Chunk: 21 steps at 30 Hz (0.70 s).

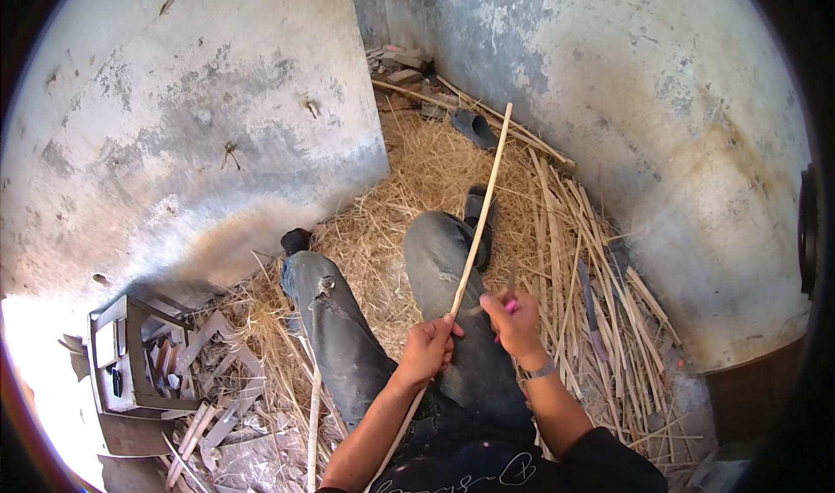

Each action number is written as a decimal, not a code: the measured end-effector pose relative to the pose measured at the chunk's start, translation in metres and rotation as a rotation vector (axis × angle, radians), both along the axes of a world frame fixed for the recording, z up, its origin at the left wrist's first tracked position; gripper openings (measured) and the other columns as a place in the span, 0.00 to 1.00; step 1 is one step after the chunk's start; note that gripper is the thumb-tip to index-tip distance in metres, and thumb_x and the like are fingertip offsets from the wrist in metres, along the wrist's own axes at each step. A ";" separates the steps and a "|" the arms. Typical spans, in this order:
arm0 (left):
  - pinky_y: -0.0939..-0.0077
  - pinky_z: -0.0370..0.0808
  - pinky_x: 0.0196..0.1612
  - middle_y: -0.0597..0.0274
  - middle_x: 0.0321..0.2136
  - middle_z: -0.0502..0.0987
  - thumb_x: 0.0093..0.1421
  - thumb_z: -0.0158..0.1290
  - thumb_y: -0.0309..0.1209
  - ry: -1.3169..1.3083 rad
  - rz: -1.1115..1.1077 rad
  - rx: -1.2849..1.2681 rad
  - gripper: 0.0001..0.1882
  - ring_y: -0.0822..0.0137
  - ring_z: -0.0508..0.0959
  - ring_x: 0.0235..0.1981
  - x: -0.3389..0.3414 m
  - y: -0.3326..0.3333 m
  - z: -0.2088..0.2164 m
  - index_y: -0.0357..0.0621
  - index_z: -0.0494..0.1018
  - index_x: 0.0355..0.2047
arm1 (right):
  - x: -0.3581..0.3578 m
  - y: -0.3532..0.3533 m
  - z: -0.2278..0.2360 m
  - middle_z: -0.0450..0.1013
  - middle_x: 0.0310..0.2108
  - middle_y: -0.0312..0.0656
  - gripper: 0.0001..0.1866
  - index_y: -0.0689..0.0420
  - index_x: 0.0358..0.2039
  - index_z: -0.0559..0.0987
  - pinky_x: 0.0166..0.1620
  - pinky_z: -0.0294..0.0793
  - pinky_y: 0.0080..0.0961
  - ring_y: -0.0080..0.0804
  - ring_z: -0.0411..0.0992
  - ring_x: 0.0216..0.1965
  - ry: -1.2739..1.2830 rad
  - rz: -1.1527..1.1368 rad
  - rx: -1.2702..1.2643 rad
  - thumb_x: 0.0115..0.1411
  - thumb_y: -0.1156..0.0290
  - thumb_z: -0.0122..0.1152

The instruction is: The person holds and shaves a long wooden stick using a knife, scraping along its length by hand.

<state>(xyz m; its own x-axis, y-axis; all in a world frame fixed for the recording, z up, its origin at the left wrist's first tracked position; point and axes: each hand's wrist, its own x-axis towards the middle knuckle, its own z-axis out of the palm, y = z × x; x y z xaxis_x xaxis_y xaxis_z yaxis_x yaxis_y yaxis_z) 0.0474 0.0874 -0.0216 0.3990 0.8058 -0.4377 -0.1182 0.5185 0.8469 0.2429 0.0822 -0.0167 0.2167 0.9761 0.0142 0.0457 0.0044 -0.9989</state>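
Note:
I sit on straw with both legs stretched out in grey jeans. My left hand (427,347) grips a long pale cane stick (479,223) that runs from my lap up toward the far wall. My right hand (515,321) is closed on a small tool with a pink handle (510,305), its tip held against the stick just above my left hand. A metal bracelet sits on my right wrist.
Several split cane strips (600,301) lie in a pile to my right, a dark blade (590,306) among them. Loose straw (435,171) covers the floor. A dark slipper (475,127) lies near the far wall. A metal frame (130,354) and wood scraps are at my left.

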 end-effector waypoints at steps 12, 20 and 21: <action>0.80 0.47 0.16 0.77 0.16 0.51 0.76 0.43 0.49 -0.312 -0.085 -0.240 0.22 0.79 0.52 0.14 -0.048 -0.026 -0.016 0.42 0.67 0.37 | 0.133 -0.023 -0.020 0.76 0.48 0.46 0.25 0.66 0.54 0.78 0.52 0.70 0.26 0.31 0.72 0.45 -0.363 -0.682 0.051 0.62 0.63 0.71; 0.80 0.54 0.17 0.74 0.16 0.56 0.78 0.40 0.44 -0.151 -0.112 -0.139 0.21 0.79 0.55 0.14 -0.074 -0.075 -0.019 0.38 0.68 0.37 | 0.030 0.035 0.011 0.71 0.23 0.26 0.19 0.62 0.46 0.84 0.27 0.59 0.17 0.13 0.61 0.22 -0.161 -0.339 0.054 0.61 0.61 0.72; 0.80 0.55 0.17 0.73 0.16 0.58 0.78 0.41 0.44 -0.150 -0.127 -0.129 0.21 0.79 0.56 0.14 -0.075 -0.078 -0.020 0.38 0.69 0.37 | 0.021 0.042 0.013 0.68 0.20 0.23 0.17 0.61 0.43 0.85 0.24 0.55 0.17 0.11 0.58 0.20 -0.158 -0.288 0.127 0.61 0.62 0.72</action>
<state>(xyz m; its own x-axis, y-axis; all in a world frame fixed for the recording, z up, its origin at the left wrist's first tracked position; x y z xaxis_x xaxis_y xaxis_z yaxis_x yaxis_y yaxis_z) -0.0275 0.0092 -0.0418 0.5621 0.6859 -0.4622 -0.1641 0.6402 0.7505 0.2637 0.1243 -0.0039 0.4688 0.8633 0.1872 0.2171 0.0928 -0.9717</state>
